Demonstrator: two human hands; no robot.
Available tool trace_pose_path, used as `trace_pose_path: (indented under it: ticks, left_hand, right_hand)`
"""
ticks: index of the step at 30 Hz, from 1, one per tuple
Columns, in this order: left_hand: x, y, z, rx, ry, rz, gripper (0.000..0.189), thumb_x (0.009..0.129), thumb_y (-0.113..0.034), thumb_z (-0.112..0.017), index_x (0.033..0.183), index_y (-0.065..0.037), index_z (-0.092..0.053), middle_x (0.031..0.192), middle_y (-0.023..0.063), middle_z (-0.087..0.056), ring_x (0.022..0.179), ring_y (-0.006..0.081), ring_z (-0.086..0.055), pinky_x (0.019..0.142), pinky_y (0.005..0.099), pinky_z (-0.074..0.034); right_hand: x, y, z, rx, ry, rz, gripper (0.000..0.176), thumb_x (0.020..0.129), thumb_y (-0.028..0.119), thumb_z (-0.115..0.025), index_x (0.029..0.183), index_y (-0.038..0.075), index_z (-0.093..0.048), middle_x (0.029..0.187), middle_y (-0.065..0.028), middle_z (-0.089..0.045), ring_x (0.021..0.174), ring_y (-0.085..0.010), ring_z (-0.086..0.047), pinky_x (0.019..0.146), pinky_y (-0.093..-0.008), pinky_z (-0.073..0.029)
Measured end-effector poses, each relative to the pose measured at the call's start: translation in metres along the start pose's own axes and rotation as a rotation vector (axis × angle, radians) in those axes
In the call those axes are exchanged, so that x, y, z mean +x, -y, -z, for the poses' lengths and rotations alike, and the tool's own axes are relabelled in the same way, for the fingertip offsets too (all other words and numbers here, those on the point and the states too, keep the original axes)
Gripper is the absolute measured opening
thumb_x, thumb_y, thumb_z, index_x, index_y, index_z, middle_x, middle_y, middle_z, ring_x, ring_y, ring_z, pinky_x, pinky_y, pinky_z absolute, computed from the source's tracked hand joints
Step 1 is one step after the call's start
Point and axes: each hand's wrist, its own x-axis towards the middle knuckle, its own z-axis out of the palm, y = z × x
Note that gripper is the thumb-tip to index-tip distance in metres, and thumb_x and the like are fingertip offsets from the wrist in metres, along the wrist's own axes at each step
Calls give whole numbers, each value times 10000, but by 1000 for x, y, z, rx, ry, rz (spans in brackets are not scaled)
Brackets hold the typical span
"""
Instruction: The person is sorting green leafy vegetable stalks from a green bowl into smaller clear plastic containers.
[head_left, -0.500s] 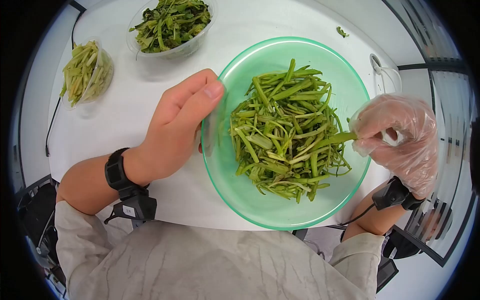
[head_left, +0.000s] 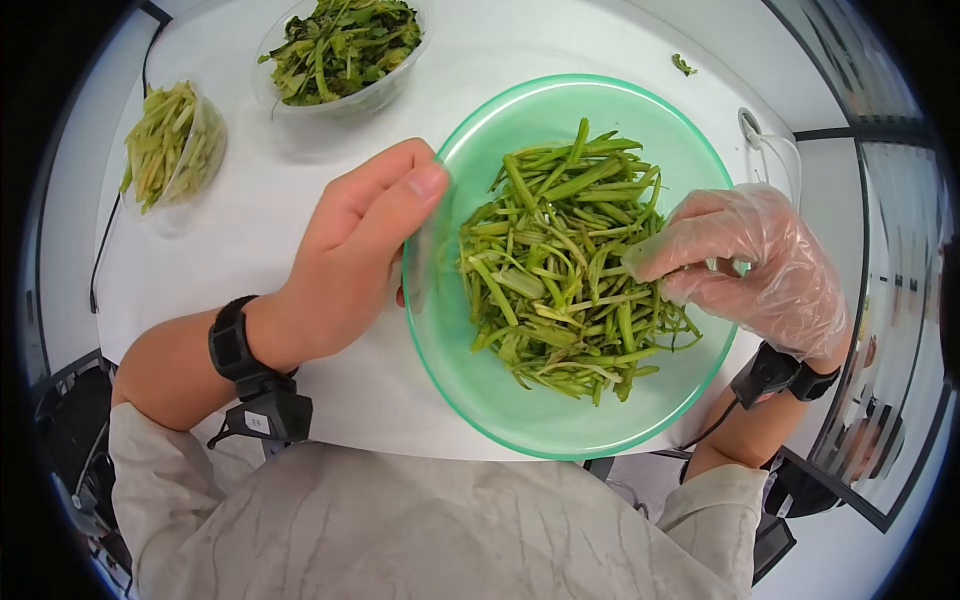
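Note:
A green see-through bowl (head_left: 570, 435) stands near the table's front edge, with a heap of cut green vegetable stems (head_left: 565, 270) in its middle. My bare left hand (head_left: 365, 235) grips the bowl's left rim, thumb on top and the other fingers partly hidden behind the wall. My right hand (head_left: 750, 260), in a clear plastic glove, reaches over the right rim. Its thumb and forefinger pinch at a green stem on the heap's right side; the fingertips partly cover it.
A clear tub of leafy greens (head_left: 345, 50) stands at the back. Left of it, a smaller clear container of pale cut stems (head_left: 180, 145) leans or lies tilted. A leaf scrap (head_left: 683, 64) lies at the back right, and a white cable (head_left: 775, 145) comes through the table near the right edge.
My right hand has moved left, from the bowl's right rim onto the heap. The stem that stuck out from its fingers is now mostly hidden. My left hand and the bowl are still.

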Motion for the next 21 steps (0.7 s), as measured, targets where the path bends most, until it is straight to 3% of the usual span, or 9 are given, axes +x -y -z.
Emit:
trace_pose_path:
  ticks: [6,11,15,18,21]
  left_hand:
    - [7,13,8,-28,32,-8,336,1137,-395,-498,957,-115,-550,751,-63,-554,608,9,-488,521,200,-406]
    - [7,11,7,-37,39,16,337,1136,-397,-497,954,-118,-545,748,-60,-554,608,9,-491,516,202,-404]
    - [6,12,4,-56,29,17,324,1136,-383,-500,950,-121,-543,751,-62,-547,602,8,-479,510,203,-396]
    - [7,9,5,-23,17,25,316,1137,-369,-499,947,-121,-544,750,-66,-541,598,5,-468,511,202,-389]
    - [7,12,4,-34,3,11,313,1136,-363,-502,942,-122,-546,742,-73,-522,588,6,-442,504,205,-363]
  right_hand:
    - [1,4,0,58,-177,-21,116,867,87,-826,968,39,-794,924,-64,-722,797,-144,-639,682,-319,-482]
    - [0,5,-4,76,-261,-108,132,869,-26,-757,974,31,-702,1002,-41,-699,871,-132,-611,800,-289,-479]
    - [6,7,-12,80,-492,-94,185,850,-33,-819,989,35,-716,991,-11,-713,848,-88,-611,729,-250,-460]
    - [28,1,-25,-100,-666,12,171,859,-24,-826,989,31,-729,947,15,-712,811,-60,-598,685,-227,-443]
    - [30,-2,-25,-241,-621,6,149,856,-40,-806,964,40,-743,935,24,-723,751,-61,-562,638,-217,-413]
